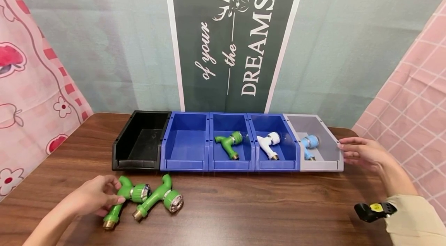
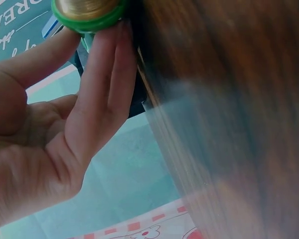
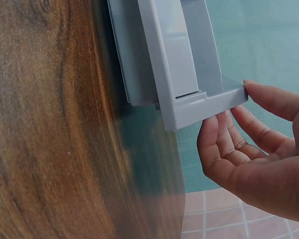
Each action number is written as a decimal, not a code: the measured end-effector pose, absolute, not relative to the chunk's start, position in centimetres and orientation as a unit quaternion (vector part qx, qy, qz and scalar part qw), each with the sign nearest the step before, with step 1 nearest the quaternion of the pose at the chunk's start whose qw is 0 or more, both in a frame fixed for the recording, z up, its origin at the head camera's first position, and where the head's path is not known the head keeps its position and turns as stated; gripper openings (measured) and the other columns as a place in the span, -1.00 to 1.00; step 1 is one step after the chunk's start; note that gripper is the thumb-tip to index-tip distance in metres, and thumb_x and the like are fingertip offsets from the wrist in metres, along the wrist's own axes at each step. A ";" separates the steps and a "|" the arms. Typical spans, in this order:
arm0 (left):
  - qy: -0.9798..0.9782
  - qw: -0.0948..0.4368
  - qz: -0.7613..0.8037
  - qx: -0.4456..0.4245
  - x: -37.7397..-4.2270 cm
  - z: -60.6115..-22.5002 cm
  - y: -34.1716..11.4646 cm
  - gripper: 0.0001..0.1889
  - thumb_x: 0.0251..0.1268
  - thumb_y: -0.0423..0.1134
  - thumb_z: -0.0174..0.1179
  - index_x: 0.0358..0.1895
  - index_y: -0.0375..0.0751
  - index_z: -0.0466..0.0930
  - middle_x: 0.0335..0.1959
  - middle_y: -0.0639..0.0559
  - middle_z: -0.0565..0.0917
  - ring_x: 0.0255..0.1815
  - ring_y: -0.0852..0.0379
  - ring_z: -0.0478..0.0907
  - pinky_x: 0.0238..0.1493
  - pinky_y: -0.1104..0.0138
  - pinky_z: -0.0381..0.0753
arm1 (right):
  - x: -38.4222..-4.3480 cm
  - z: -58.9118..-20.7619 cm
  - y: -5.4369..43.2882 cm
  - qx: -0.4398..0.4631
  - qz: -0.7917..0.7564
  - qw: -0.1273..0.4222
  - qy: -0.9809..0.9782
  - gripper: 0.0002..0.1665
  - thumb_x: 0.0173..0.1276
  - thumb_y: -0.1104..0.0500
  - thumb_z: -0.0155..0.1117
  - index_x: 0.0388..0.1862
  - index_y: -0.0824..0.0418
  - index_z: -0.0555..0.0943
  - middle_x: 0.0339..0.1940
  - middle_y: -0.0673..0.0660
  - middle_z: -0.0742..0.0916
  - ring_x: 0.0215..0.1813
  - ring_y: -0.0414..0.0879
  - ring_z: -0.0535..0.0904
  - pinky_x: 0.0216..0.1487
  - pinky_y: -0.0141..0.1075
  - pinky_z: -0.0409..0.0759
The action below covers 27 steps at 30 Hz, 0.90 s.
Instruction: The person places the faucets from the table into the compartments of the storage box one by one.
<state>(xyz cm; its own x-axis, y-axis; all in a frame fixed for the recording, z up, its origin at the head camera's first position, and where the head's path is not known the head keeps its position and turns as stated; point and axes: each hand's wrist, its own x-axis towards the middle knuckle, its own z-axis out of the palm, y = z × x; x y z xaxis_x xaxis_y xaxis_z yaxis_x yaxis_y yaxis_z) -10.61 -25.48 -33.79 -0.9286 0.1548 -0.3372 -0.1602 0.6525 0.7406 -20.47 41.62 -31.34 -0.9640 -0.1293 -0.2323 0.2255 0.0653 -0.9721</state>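
On the left of the table, my left hand (image 1: 91,196) grips a green faucet (image 1: 127,190) with a brass threaded end. In the left wrist view the fingers and thumb of the left hand (image 2: 65,114) close about its green collar and brass end (image 2: 87,10). Just right of it lies a second green faucet (image 1: 158,195) with a silver-faced knob. My right hand (image 1: 366,153) holds the right side wall of the grey bin (image 1: 322,166). Seen from the right wrist, its thumb touches the grey bin's rim (image 3: 209,105) and its curled fingers meet the outer wall.
A black bin (image 1: 136,164) and several blue bins (image 1: 184,165) stand in a row against the grey one. Inside are a green faucet (image 1: 228,146), a white faucet (image 1: 267,146) and a light blue faucet (image 1: 310,143). Curtains hang behind the wooden table (image 1: 244,207).
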 end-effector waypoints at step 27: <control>0.898 0.138 0.415 0.046 -11.3 -31.6 -26.0 -0.62 0.19 -0.21 0.22 -0.11 -0.48 0.37 -0.48 -0.03 0.50 -0.48 0.12 0.46 -0.51 0.27 0.59 | -20.6 -31.5 41.7 0.032 -0.692 0.132 0.709 -0.76 0.31 0.35 0.13 -0.38 0.03 0.63 -0.44 0.03 0.68 -0.40 -0.11 0.61 -0.36 -0.25 0.62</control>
<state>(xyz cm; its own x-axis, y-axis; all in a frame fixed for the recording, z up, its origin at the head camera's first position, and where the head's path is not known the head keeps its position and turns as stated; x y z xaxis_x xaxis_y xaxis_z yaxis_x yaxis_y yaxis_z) -11.27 -26.03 -31.58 -0.9577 0.1978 -0.2089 -0.0308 0.6515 0.7580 -20.55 41.71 -31.46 -0.9631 -0.1375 -0.2314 0.2279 0.0407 -0.9728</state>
